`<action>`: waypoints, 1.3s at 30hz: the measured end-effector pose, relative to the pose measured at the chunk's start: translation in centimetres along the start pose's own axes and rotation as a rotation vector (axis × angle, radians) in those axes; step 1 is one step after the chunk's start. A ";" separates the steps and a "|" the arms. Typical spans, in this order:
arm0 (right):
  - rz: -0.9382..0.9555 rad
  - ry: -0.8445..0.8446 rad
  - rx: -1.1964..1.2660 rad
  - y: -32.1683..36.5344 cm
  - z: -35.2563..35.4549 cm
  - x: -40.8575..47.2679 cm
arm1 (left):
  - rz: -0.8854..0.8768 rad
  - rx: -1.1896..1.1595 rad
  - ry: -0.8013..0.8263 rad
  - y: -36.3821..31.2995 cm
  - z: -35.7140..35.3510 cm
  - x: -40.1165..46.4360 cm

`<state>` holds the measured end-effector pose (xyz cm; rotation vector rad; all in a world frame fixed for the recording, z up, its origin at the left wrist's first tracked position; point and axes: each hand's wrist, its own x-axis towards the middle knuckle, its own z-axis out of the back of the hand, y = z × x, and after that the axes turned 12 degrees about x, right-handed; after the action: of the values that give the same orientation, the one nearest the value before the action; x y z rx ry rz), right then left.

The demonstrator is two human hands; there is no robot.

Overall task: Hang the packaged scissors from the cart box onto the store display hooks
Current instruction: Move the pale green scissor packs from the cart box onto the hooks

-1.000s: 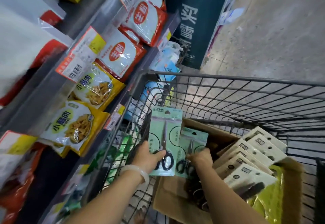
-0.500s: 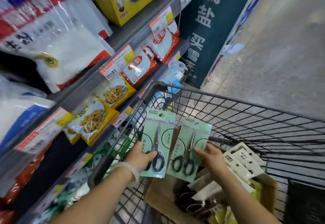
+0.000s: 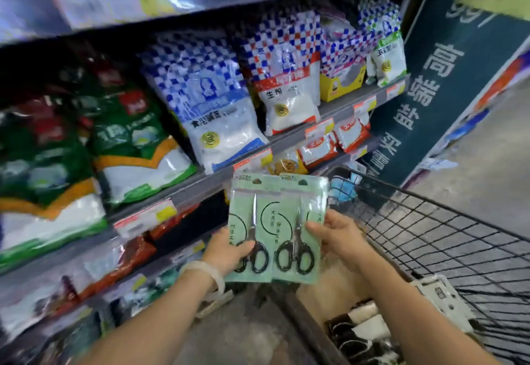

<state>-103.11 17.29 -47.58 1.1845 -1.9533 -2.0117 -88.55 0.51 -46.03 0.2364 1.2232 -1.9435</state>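
- Scissors packs are both in hand, above the cart's near corner: the left pack [image 3: 249,229] and right pack [image 3: 298,229] are held upright side by side, edges overlapping, hang-holes at the top, probably so they can slide onto a hook.
- Left hand [image 3: 226,252] has its grip pinching the left pack's lower edge, thumb on the front; right hand [image 3: 338,238] pinches the right pack the same way.
- Cardboard box [image 3: 318,293] sits in the wire cart [image 3: 447,235]; it holds more packaged goods, blurred.
- Shelves [image 3: 200,184] beyond carry bagged goods; no display hooks are visible.
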 end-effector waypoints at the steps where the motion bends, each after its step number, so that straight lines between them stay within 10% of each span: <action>1: 0.020 0.052 -0.034 0.3 -2.4 -1.0 | 0.006 -0.019 -0.052 1.5 1.7 -2.0; 18: 0.159 0.786 -0.342 -7.8 -44.0 -25.6 | 0.360 -0.515 -0.827 31.7 19.7 -38.9; 39: 0.088 1.166 -0.572 -16.5 -77.8 -35.6 | 0.568 -0.727 -1.240 53.0 34.7 -51.3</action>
<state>-26.46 -22.70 -36.52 1.5081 -0.7770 -1.1586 -8.47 -11.47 -36.26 -0.8032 0.7519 -0.7335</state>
